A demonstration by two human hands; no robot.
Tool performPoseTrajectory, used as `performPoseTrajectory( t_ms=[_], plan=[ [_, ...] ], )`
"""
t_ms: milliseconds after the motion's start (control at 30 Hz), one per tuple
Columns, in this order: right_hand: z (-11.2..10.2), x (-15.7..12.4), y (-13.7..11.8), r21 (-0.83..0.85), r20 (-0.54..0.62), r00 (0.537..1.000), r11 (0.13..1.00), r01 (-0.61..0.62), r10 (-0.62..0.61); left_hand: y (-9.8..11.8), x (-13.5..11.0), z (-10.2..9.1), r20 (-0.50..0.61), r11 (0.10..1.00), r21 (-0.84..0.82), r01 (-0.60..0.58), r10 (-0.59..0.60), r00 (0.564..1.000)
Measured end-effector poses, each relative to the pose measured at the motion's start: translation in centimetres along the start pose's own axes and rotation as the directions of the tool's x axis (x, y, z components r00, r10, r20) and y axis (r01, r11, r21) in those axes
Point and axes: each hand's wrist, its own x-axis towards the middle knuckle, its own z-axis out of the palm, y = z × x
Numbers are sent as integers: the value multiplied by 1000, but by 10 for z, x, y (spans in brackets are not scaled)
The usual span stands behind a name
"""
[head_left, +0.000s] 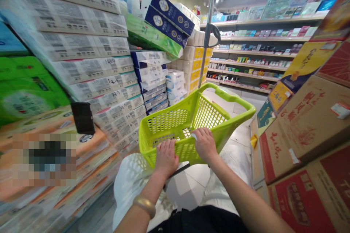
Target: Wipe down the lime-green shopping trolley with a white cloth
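Observation:
A lime-green plastic shopping basket (175,116) with holes in its walls stands tilted in front of me, between my knees. Its moulded handle (232,96) rises at the far right end. My left hand (166,156) wears a gold bangle on the wrist and has its fingers curled over the near rim. Farther right along that same rim, my right hand (205,143) grips with bent fingers; a small white bit shows by its fingertips. Inside the basket I see only its perforated walls and floor.
Tall stacks of wrapped tissue packs (109,69) line the left. A black phone (82,118) rests against orange packs (90,145). Cardboard cartons (295,131) are piled at the right. A grey pole (209,25) stands behind the basket, before stocked shelves (251,52). Pale tiles cover the floor.

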Motion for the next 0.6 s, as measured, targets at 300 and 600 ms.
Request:
performPoseTrajectory(
  t_ms=[300,600],
  plan=[
    [16,-5,-23,-9,-25,999,1000,23,-23,3,1,0,-4,1000,-15,26,-26,1000],
    [-7,1,10,-86,-53,997,994,-64,59,2,0,-2,-2,999,-30,26,-26,1000]
  ],
)
